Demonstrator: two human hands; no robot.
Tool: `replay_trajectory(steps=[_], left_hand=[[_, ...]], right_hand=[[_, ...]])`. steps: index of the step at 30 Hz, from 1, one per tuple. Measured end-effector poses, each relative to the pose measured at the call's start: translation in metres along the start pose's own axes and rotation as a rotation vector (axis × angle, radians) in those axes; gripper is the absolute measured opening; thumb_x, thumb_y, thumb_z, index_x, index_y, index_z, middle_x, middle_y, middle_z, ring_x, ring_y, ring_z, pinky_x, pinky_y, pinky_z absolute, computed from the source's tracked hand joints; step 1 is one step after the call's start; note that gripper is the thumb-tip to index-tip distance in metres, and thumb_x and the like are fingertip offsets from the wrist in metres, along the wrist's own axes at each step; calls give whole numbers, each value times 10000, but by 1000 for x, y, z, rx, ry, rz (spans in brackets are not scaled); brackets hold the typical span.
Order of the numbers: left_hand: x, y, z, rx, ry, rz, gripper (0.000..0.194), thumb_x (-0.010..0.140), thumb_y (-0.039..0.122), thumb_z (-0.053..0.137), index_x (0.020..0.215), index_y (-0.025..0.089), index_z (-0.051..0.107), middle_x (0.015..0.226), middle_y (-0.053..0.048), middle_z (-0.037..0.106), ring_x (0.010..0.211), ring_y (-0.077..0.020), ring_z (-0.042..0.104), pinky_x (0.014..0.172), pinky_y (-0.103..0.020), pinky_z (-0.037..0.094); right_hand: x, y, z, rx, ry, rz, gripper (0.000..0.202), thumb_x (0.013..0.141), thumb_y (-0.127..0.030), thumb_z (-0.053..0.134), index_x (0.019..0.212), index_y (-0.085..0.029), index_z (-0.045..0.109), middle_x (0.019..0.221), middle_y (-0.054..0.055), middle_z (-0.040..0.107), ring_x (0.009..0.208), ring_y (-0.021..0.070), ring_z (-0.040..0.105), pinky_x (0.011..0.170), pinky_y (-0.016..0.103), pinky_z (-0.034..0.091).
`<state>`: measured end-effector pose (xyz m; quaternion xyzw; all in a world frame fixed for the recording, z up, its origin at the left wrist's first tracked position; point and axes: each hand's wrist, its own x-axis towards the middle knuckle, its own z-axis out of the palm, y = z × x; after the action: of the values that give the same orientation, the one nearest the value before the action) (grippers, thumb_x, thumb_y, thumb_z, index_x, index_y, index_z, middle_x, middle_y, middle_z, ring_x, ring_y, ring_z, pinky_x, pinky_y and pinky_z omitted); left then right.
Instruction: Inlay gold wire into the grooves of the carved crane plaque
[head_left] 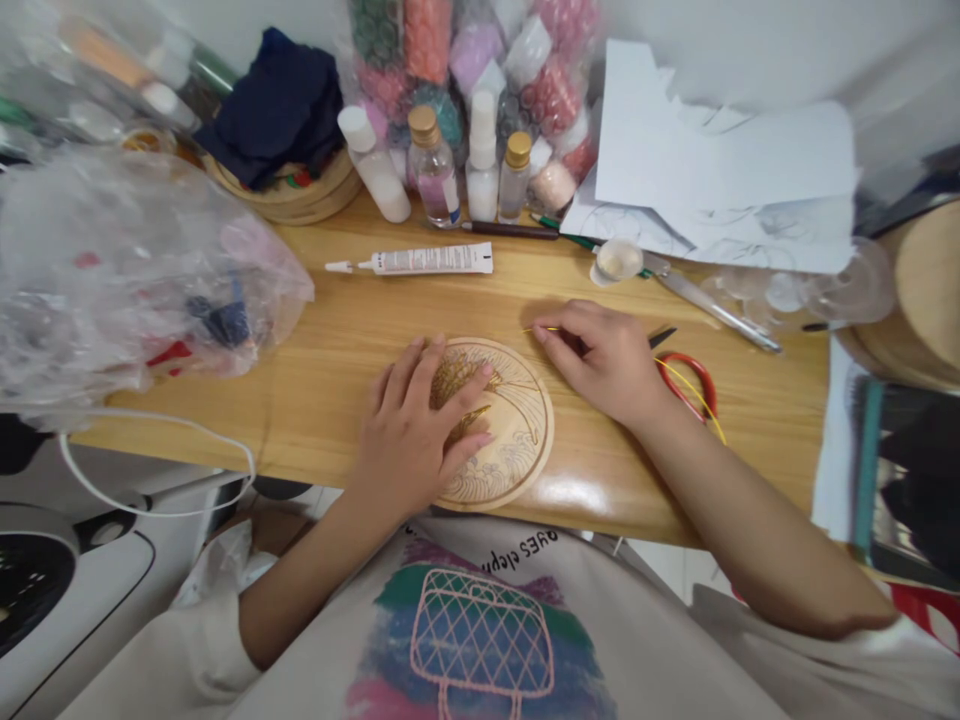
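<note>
A round wooden board point(525, 470) lies near the table's front edge, with a drawn pattern of waves and curved lines and gold outlines on part of it. My left hand point(412, 420) rests flat on its left side with the fingers spread, hiding part of the pattern. Right of the board, my right hand point(600, 355) pinches a thin gold wire point(551, 328) between thumb and fingertips, its short end pointing left. A yellow length of wire point(694, 387) shows behind that hand, over scissors with red handles point(711, 385); the hand partly covers the scissors.
A white glue tube point(431, 260) lies beyond the board. Several small bottles point(433, 180) stand along the back. A clear plastic bag point(150, 270) fills the left side. Paper sheets point(720, 170), a small cup point(619, 260) and a silver craft knife point(716, 305) are at the right rear.
</note>
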<state>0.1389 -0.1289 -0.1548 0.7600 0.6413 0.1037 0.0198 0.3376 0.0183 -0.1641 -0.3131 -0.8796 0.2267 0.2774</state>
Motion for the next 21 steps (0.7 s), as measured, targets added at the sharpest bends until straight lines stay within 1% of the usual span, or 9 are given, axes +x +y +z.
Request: replay_trajectory(steps=[4, 8, 13, 16, 21], left_hand=[[0, 2, -1, 16, -12, 11, 532, 959, 537, 499, 1460, 365, 457, 1586, -154, 287, 1408, -420, 368, 1068, -589, 384], [1, 4, -1, 12, -26, 16, 521, 936, 529, 543, 1435, 395, 483, 1591, -157, 237, 1405, -451, 347, 1056, -632, 384], [2, 4, -1, -17, -24, 4, 528, 917, 509, 594, 1425, 405, 496, 1613, -131, 231, 1409, -426, 347, 1079, -615, 365], [2, 4, -1, -17, -31, 2, 514, 926, 515, 575, 1422, 398, 503, 1597, -151, 243, 1409, -436, 346, 1071, -618, 369], [2, 3, 0, -24, -20, 5, 545, 926, 525, 571, 1444, 387, 475, 1589, -153, 256, 1401, -429, 354, 1072, -615, 369]], right_hand=[[0, 1, 0, -2, 16, -31, 137, 918, -170, 561, 908, -177, 698, 838, 37, 740, 710, 144, 654, 622, 251, 451], [0, 1, 1, -2, 27, -40, 134, 912, -161, 565, 892, -178, 696, 829, 34, 741, 704, 145, 657, 611, 251, 451], [0, 1, 1, -19, 19, -32, 141, 910, -164, 564, 895, -185, 702, 836, 34, 747, 705, 150, 661, 619, 257, 463], [0, 1, 1, -24, 25, -36, 138, 912, -164, 566, 897, -184, 702, 830, 33, 748, 705, 150, 665, 615, 254, 465], [1, 0, 1, -22, 40, -48, 124, 908, -154, 580, 897, -175, 702, 826, 34, 749, 699, 144, 667, 601, 245, 460]])
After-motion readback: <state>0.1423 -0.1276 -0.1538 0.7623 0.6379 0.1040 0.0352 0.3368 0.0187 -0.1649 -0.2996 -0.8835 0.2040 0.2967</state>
